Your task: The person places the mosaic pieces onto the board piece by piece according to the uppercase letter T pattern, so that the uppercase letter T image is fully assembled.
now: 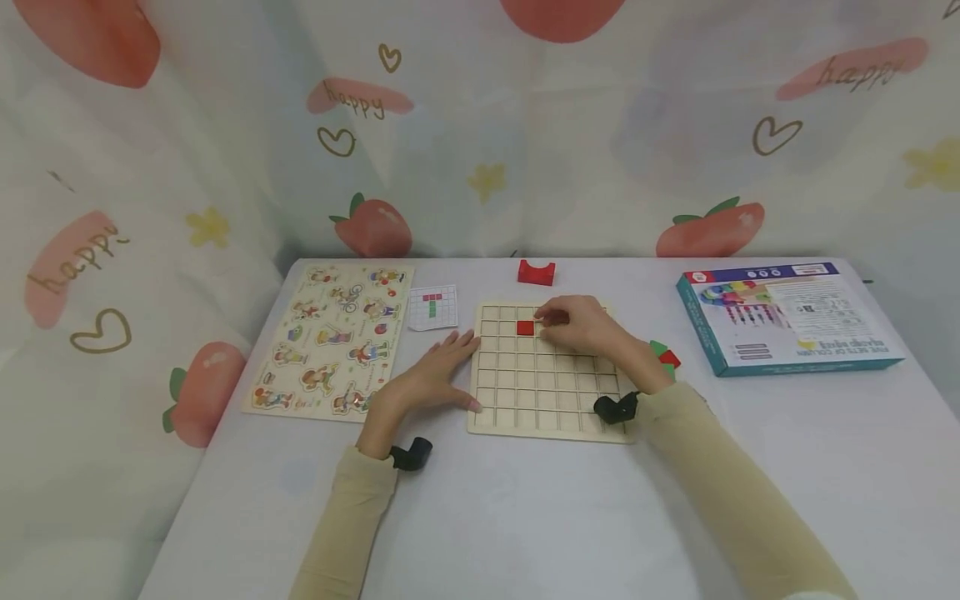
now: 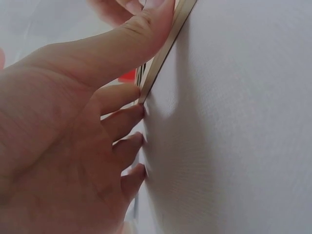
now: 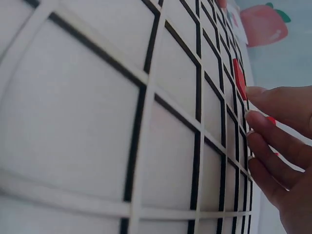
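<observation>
A square wooden grid board (image 1: 516, 421) lies on the table before the person. One red square tile (image 1: 525, 327) sits in a cell near its far edge. The left hand (image 1: 431, 375) rests along the board's left side, fingers extended and thumb by the near left corner; the left wrist view shows the thumb against the board's edge (image 2: 165, 53). Over the far right part of the board, the right hand (image 1: 581, 325) has bent fingers, their tips close to the red tile. The right wrist view shows its thumb (image 3: 278, 100) at the tile and no object between the spread fingers.
A patterned card (image 1: 444, 321) and a wooden picture puzzle (image 1: 330, 354) lie left of the board. Beyond it stands a red arch block (image 1: 536, 272). Green and red pieces (image 1: 670, 358) lie by the right forearm, near a flat box (image 1: 787, 321). A printed curtain hangs behind.
</observation>
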{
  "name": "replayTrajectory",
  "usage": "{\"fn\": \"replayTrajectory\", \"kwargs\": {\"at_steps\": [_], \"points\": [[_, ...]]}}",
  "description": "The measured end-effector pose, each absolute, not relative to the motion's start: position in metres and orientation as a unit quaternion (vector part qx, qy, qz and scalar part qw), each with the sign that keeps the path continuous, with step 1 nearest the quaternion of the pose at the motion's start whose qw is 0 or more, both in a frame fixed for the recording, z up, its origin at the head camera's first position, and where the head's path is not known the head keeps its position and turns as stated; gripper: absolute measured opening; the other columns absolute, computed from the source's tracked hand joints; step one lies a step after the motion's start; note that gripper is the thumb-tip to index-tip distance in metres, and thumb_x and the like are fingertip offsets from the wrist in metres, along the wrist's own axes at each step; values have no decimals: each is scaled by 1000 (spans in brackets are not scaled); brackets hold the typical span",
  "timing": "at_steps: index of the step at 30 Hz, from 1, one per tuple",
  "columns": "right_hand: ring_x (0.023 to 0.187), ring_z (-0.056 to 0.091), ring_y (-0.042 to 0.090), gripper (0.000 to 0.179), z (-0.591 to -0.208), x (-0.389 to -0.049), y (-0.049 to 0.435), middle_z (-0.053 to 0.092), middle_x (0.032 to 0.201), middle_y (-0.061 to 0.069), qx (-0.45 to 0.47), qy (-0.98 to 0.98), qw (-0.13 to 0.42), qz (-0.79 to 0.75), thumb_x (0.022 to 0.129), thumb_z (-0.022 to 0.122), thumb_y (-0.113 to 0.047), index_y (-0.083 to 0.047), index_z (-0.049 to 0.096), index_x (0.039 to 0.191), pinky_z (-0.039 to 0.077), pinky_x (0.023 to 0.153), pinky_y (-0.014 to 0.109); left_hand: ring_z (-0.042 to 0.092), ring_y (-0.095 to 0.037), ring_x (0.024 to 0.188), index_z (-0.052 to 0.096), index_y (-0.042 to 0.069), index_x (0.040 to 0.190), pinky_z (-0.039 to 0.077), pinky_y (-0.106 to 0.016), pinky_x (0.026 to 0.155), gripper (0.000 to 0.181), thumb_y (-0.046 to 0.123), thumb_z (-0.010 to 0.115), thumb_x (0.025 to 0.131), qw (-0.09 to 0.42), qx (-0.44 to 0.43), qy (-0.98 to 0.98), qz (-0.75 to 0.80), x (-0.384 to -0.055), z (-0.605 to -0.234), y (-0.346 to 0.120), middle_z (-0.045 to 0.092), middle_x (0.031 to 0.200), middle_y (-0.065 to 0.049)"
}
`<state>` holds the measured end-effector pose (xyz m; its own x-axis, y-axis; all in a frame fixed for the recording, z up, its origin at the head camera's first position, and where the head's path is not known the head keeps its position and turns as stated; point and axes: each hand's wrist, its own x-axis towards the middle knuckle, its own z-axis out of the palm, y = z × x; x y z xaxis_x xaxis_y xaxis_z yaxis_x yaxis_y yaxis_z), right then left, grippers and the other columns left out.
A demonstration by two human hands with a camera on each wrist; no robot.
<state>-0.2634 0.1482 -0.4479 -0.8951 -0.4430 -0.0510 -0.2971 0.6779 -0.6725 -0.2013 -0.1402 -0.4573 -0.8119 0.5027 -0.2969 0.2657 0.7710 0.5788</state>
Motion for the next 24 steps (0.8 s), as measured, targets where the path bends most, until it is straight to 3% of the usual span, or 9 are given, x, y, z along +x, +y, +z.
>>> {"fn": "replayTrajectory", "kwargs": {"at_steps": [6,16,24], "points": [[106,65,33,27,-447,-254,165,73,114,17,-186,920,78,-337,94,66,-9,-1,73,119,56,99,50,1,-25,162,24,11,164,2,-42,133,109,37,88,80,222,209,910,282,-199,-457,-141,13,174,-5],[107,59,32,30,-439,-238,198,70,116,17,-148,932,79,-323,97,65,-13,-2,71,124,52,98,50,1,-25,162,24,11,164,2,-41,133,109,35,88,80,222,205,911,281,-199,-457,-142,13,174,-4],[105,58,33,30,-441,-227,227,69,115,18,-135,940,69,-305,98,66,-16,-3,71,124,52,88,44,1,-25,162,24,10,164,2,-41,133,110,37,88,80,223,208,911,278,-199,-457,-142,12,174,-5]]}}
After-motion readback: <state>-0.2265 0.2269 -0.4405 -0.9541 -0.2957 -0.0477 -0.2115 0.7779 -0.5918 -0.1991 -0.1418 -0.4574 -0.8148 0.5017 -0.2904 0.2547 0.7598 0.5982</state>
